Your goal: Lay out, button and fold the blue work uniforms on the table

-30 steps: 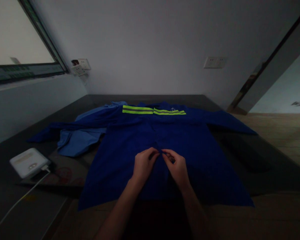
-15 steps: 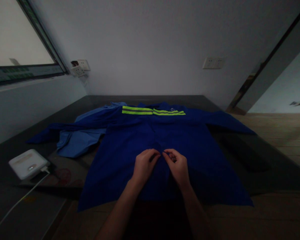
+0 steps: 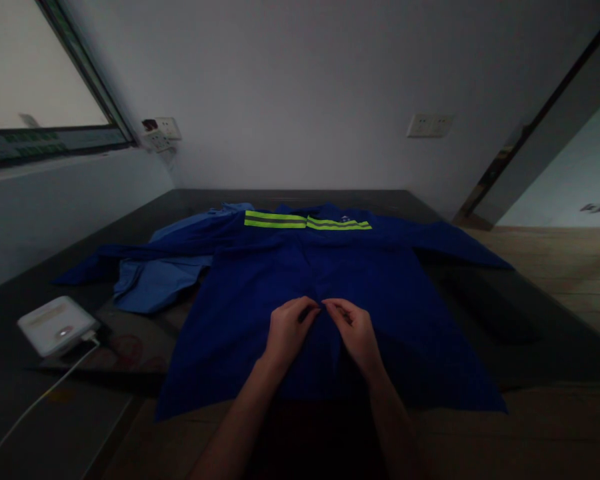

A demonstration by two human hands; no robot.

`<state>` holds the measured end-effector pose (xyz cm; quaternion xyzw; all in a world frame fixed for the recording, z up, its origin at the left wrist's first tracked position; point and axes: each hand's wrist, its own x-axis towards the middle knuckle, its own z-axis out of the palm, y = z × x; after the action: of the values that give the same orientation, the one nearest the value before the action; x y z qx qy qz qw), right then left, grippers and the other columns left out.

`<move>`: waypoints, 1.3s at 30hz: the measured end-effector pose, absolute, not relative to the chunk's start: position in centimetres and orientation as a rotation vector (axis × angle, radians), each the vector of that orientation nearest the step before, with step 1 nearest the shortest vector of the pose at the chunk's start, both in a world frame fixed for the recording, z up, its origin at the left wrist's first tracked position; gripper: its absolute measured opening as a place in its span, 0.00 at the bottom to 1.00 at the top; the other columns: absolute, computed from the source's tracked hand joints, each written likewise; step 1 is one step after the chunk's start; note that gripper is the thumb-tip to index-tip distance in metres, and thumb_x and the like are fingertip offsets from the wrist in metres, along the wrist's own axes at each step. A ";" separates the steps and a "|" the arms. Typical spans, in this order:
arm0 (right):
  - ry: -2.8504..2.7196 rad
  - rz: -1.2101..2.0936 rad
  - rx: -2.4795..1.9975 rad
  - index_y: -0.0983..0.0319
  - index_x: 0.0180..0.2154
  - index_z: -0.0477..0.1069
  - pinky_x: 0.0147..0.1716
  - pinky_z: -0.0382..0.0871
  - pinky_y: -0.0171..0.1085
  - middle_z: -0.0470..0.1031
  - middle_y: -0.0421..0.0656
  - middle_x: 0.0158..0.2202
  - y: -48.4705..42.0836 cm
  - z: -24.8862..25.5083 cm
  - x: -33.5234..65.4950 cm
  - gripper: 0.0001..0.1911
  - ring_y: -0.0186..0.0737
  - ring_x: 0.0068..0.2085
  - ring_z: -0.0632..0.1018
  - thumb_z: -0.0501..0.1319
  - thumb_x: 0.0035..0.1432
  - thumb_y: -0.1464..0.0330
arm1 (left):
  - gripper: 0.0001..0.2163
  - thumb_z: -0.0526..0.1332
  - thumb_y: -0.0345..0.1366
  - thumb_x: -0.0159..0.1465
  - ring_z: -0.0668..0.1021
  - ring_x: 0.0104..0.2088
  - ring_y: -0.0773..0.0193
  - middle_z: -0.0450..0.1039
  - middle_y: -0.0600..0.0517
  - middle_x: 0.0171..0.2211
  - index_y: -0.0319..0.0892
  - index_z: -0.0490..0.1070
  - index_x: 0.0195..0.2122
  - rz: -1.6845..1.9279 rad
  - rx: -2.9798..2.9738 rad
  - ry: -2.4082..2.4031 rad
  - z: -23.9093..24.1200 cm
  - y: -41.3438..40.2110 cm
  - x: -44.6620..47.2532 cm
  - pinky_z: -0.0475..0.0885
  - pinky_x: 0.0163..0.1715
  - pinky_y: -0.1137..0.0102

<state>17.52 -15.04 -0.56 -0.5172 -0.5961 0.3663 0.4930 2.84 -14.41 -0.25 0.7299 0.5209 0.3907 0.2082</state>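
My left hand (image 3: 286, 331) and right hand (image 3: 356, 332) meet at the middle of the dark blue work jacket (image 3: 410, 313), both sets of fingers pinched narrow on its front edges. The jacket lies spread on the dark worktop (image 3: 555, 347), with a lighter blue garment (image 3: 155, 280) just left of it.

Dim room: pale wall (image 3: 300, 87), window (image 3: 25, 67) on left, wooden floor (image 3: 555, 260).

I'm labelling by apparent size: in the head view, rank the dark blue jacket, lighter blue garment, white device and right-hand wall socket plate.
1. dark blue jacket
2. lighter blue garment, partly hidden under it
3. white device
4. wall socket plate; the device lies nearer the camera, so this last pair is unsure.
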 end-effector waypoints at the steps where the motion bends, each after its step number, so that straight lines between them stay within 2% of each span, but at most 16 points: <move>1: -1.452 0.913 -1.237 0.64 0.36 0.76 0.19 0.60 0.31 0.67 0.38 0.20 -15.1 -0.5 17.5 0.17 0.32 0.20 0.67 0.53 0.60 0.59 | 0.04 0.59 0.32 0.61 0.78 0.33 0.64 0.77 0.54 0.31 0.44 0.73 0.31 1.084 2.017 1.458 -0.2 -14.4 2.9 0.69 0.36 0.72; 4: -1.454 0.885 -1.195 0.63 0.39 0.74 0.22 0.65 0.32 0.69 0.39 0.22 -15.1 -0.7 17.5 0.18 0.33 0.22 0.70 0.49 0.63 0.60 | 0.04 0.59 0.32 0.61 0.78 0.32 0.65 0.78 0.55 0.31 0.44 0.73 0.31 1.081 1.976 1.472 -0.2 -14.4 2.8 0.69 0.34 0.73; 7: -1.486 0.704 -1.202 0.62 0.39 0.73 0.31 0.69 0.35 0.75 0.44 0.31 -15.0 -1.0 17.6 0.12 0.37 0.31 0.75 0.54 0.60 0.64 | 0.04 0.59 0.32 0.60 0.78 0.31 0.65 0.78 0.55 0.30 0.43 0.74 0.31 1.104 1.932 1.464 -0.2 -14.4 2.8 0.70 0.33 0.73; 10: -1.594 0.585 -1.215 0.62 0.35 0.74 0.36 0.70 0.37 0.75 0.45 0.33 -14.9 -1.0 17.8 0.08 0.39 0.34 0.75 0.56 0.57 0.69 | 0.04 0.60 0.33 0.60 0.78 0.31 0.65 0.78 0.55 0.30 0.43 0.74 0.31 1.119 1.898 1.442 -0.2 -14.5 2.8 0.70 0.33 0.74; 21: -1.804 0.466 -1.239 0.60 0.33 0.72 0.33 0.68 0.37 0.74 0.42 0.30 -14.8 -0.6 17.9 0.07 0.39 0.31 0.74 0.55 0.57 0.72 | 0.04 0.60 0.31 0.58 0.79 0.32 0.64 0.78 0.55 0.30 0.43 0.75 0.32 1.085 1.734 1.365 -0.9 -14.2 2.4 0.71 0.34 0.73; 25: -1.787 0.390 -1.253 0.60 0.30 0.70 0.32 0.66 0.36 0.72 0.41 0.29 -14.9 -1.1 17.5 0.06 0.38 0.30 0.74 0.56 0.58 0.72 | 0.06 0.59 0.36 0.60 0.79 0.33 0.64 0.78 0.52 0.32 0.41 0.74 0.34 1.137 1.607 1.297 -0.7 -14.2 2.4 0.73 0.35 0.73; 28: -1.792 0.352 -1.253 0.60 0.28 0.68 0.32 0.66 0.36 0.71 0.41 0.27 -15.1 -1.3 17.3 0.07 0.37 0.30 0.73 0.56 0.59 0.72 | 0.07 0.61 0.39 0.59 0.79 0.32 0.63 0.78 0.51 0.30 0.40 0.73 0.32 1.161 1.557 1.279 -0.3 -14.2 2.6 0.73 0.34 0.72; 31: -1.791 0.347 -1.236 0.60 0.28 0.69 0.32 0.66 0.36 0.70 0.41 0.27 -15.2 -1.2 17.2 0.07 0.37 0.29 0.72 0.56 0.59 0.72 | 0.06 0.62 0.37 0.58 0.79 0.30 0.64 0.77 0.52 0.28 0.40 0.71 0.30 1.175 1.567 1.310 -0.3 -14.2 2.6 0.73 0.32 0.73; 39: -1.777 0.310 -1.128 0.60 0.36 0.73 0.41 0.69 0.39 0.73 0.45 0.35 -15.4 -0.9 17.0 0.08 0.41 0.39 0.75 0.55 0.60 0.71 | 0.05 0.60 0.36 0.59 0.77 0.28 0.66 0.75 0.54 0.26 0.40 0.69 0.29 1.192 1.600 1.332 -1.0 -14.0 2.4 0.71 0.29 0.74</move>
<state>16.95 -15.40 -0.86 -0.4637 -0.7300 0.1273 0.4856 2.40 -14.03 -0.99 0.6213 0.5175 0.4631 0.3630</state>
